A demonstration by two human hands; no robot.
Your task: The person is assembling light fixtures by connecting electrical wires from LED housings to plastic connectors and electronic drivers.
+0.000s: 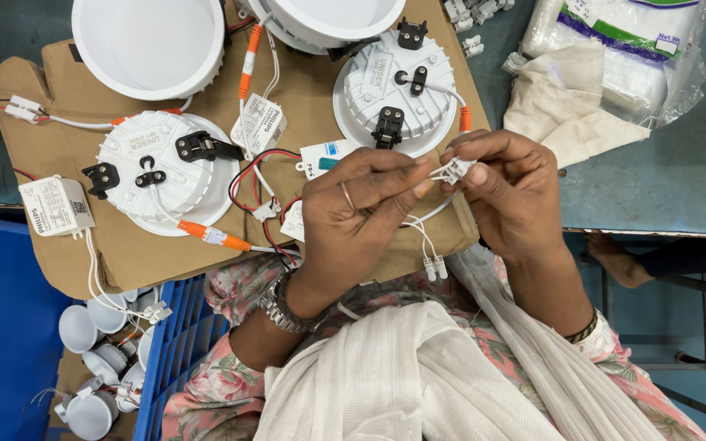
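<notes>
Small white plastic connector (pixel 453 170): pinched between fingertips of left hand (pixel 357 211) and right hand (pixel 510 194), both closed on it, held above near edge of cardboard sheet (pixel 59 147). Likely light, rigid, small enough to slip; best taken by the housing, not the thin white wires (pixel 422 222) trailing from it, which look limp. Round white downlight (pixel 394 94), face down, just beyond. Connector pins and mating face hidden by fingers; second downlight (pixel 165 171) to the left; blue crate (pixel 177 351) partly cut off below.
</notes>
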